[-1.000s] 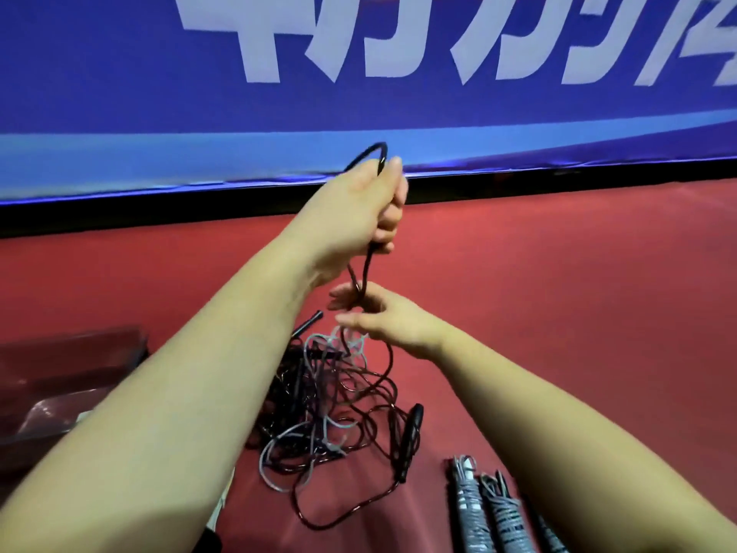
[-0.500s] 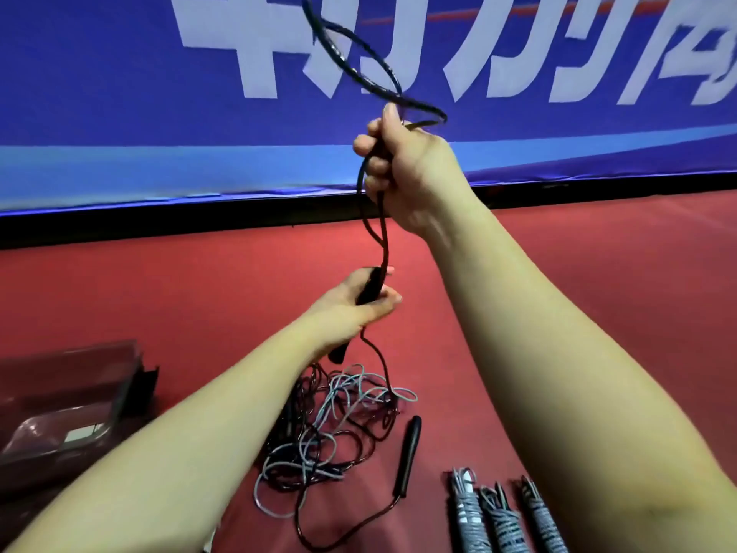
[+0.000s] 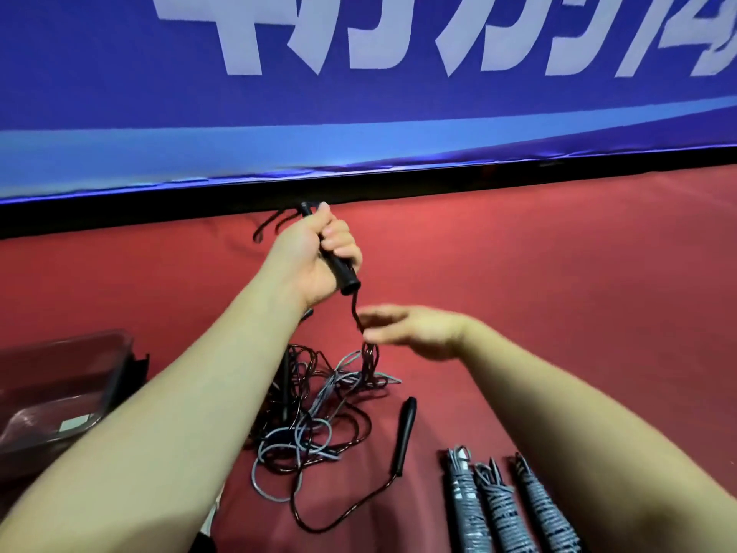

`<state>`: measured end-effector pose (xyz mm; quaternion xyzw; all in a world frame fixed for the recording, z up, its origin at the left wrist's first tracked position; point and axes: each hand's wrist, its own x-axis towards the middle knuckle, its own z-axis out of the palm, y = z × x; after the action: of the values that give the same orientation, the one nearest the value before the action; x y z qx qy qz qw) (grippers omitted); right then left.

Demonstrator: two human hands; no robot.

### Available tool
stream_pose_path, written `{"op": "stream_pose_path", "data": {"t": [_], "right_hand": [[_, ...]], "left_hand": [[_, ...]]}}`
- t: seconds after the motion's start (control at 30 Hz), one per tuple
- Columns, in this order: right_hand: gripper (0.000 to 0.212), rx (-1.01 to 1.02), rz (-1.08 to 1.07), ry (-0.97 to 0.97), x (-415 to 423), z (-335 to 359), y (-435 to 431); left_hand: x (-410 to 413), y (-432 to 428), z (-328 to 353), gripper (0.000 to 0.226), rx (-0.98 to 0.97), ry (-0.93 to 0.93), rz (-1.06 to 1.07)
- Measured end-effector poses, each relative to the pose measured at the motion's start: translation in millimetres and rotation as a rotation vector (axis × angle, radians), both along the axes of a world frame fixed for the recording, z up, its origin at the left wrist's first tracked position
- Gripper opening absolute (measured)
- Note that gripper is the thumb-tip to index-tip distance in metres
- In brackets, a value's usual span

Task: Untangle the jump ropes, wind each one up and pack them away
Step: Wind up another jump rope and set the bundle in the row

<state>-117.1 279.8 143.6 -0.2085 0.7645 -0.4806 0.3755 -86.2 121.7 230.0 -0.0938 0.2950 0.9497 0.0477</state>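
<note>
My left hand (image 3: 315, 261) grips the black handle (image 3: 343, 273) of a black jump rope, raised above the red floor. Its cord (image 3: 356, 313) drops from the handle's lower end to the fingertips of my right hand (image 3: 414, 331), which is blurred and seems to pinch it. Below, the cord runs into a tangled pile of black and grey ropes (image 3: 319, 413). The rope's other black handle (image 3: 404, 433) lies on the floor right of the pile. A short loop of cord sticks out behind my left hand.
Three wound grey ropes (image 3: 502, 508) lie side by side at the lower right. A clear plastic box (image 3: 60, 393) sits at the left edge. A blue banner (image 3: 359, 113) with white lettering stands behind the red floor (image 3: 558, 273).
My right hand has dropped from high in front of the banner to just above the pile. My left hand has risen and now holds the handle upright, with the cord hanging below.
</note>
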Motion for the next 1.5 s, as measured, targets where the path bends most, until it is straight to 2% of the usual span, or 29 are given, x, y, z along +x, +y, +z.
{"op": "stream_pose_path", "data": {"t": [0.03,0.07,0.1,0.17,0.2,0.3,0.37,0.5,0.53,0.6,0.63,0.67,0.7,0.73,0.8,0.9,0.97,1.07,1.1,1.17,1.27,1.33,1.37,1.43,1.5], "right_hand": [[0.037,0.053,0.041,0.056,6,-13,-5],[0.019,0.104,0.054,0.124,7,-22,-10],[0.009,0.163,0.060,0.247,6,-25,-14],[0.023,0.263,0.006,0.555,-4,-21,-14],[0.023,0.234,-0.061,0.615,-8,-12,-15],[0.028,-0.056,-0.282,0.473,-17,26,-13],[0.030,-0.194,-0.352,0.463,-16,56,-17],[0.027,-0.316,-0.468,0.804,-17,105,-24],[0.025,-0.248,-0.456,0.911,-19,111,-24],[0.023,-0.064,-0.436,1.012,-24,111,-26],[0.023,-0.074,-0.466,0.974,-25,109,-28],[0.024,-0.147,-0.506,0.911,-22,111,-32],[0.026,-0.231,-0.541,0.858,-19,115,-38],[0.027,-0.289,-0.544,0.828,-14,122,-43],[0.026,-0.405,-0.523,0.771,-3,139,-53],[0.022,-0.781,-0.517,0.443,11,162,-58],[0.021,-0.911,-0.468,0.384,16,172,-55],[0.019,-0.948,-0.427,0.507,16,183,-56],[0.018,-0.946,-0.419,0.513,13,183,-57],[0.012,-0.921,-0.428,0.445,2,176,-54],[0.011,-0.813,-0.614,0.353,-19,143,-39],[0.021,-0.738,-0.702,0.348,-25,109,-27],[0.029,-0.686,-0.663,0.344,-25,89,-22],[0.043,-0.488,-0.418,0.282,-20,50,-14],[0.051,-0.286,-0.121,0.094,-11,21,-12]], "left_hand": [[-1,-3,3,0.039,0.032,-0.001,0.017],[0,-6,6,0.040,0.058,0.003,0.032],[0,-10,8,0.039,0.062,0.005,0.054],[0,-21,8,0.035,0.048,-0.007,0.128],[0,-26,4,0.033,-0.009,-0.014,0.176],[2,-40,-17,0.034,-0.264,-0.055,0.202],[5,-49,-39,0.041,-0.233,-0.106,0.156],[7,-60,-68,0.035,-0.276,-0.242,0.235],[6,-64,-70,0.031,-0.384,-0.248,0.256],[5,-70,-70,0.024,-0.792,-0.226,0.259],[6,-72,-67,0.021,-0.988,-0.197,0.231],[9,-71,-63,0.019,-1.102,-0.144,0.183],[11,-67,-58,0.017,-1.126,-0.071,0.114],[15,-61,-52,0.016,-1.087,0.001,0.044],[19,-46,-43,0.031,-0.980,0.115,-0.041],[18,-33,-42,0.056,-0.969,0.199,-0.064],[17,-28,-42,0.049,-0.974,0.241,-0.056],[14,-23,-38,0.017,-1.061,0.267,-0.042],[14,-20,-36,0.010,-1.079,0.269,-0.041],[15,-11,-31,0.016,-1.008,0.252,-0.043],[16,-6,-19,0.020,-0.681,0.167,0.004],[13,-10,-10,0.021,-0.467,0.141,0.050],[12,-12,-4,0.022,-0.393,0.142,0.063],[10,-15,6,0.023,-0.302,0.144,0.072],[10,-15,11,0.024,-0.255,0.136,0.069]]}}
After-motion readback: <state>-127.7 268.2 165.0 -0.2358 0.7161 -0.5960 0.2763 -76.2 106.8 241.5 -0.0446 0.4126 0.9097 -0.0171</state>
